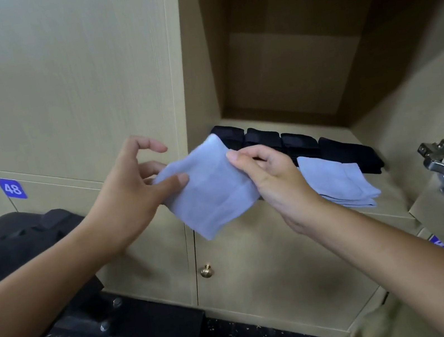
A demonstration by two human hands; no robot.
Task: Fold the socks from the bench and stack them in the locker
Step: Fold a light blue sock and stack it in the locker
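Beside label [11,188] "48" — both hands pinch pale-blue sock [213,193].

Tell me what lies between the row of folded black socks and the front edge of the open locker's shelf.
In the head view, a folded light-blue sock lies there, just in front of the black socks, on the shelf.
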